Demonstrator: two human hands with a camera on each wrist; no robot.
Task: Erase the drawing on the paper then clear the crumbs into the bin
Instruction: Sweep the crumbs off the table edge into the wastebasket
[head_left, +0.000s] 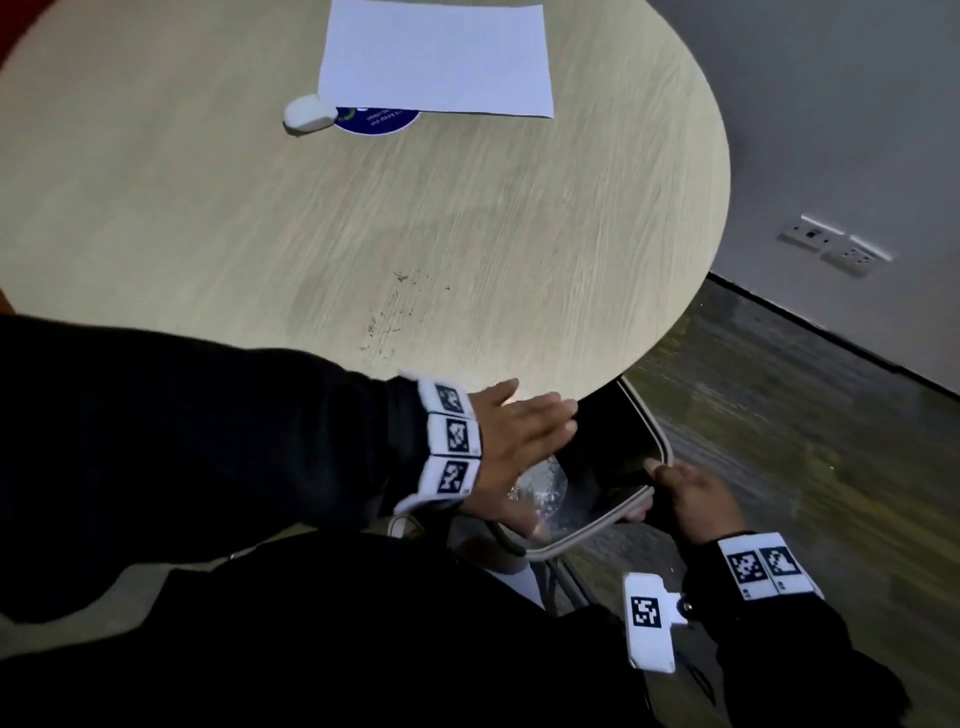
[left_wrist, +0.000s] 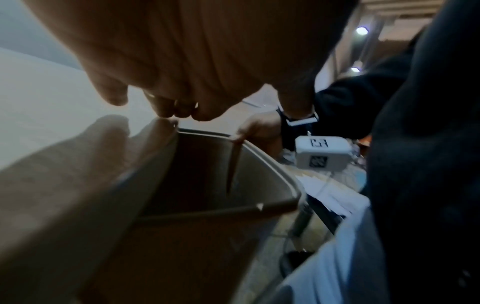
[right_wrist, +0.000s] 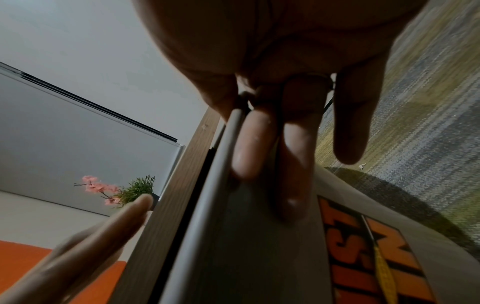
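Paper (head_left: 435, 57) at the bench's (head_left: 156, 208) far edge is seen blank, erasing judged done; bin (head_left: 587, 540) is held under the near edge by the right grip (head_left: 685, 499), left grip (head_left: 519, 441) flat-fingered, crumbs (head_left: 389, 322) left unswept.

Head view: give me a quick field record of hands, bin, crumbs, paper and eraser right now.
left hand: flat, fingers straight, at the table edge over the bin
right hand: grips the bin rim
bin: held under the table edge, tilted
crumbs: some on the table, beyond the left hand
paper: blank, far side
eraser: beside the paper
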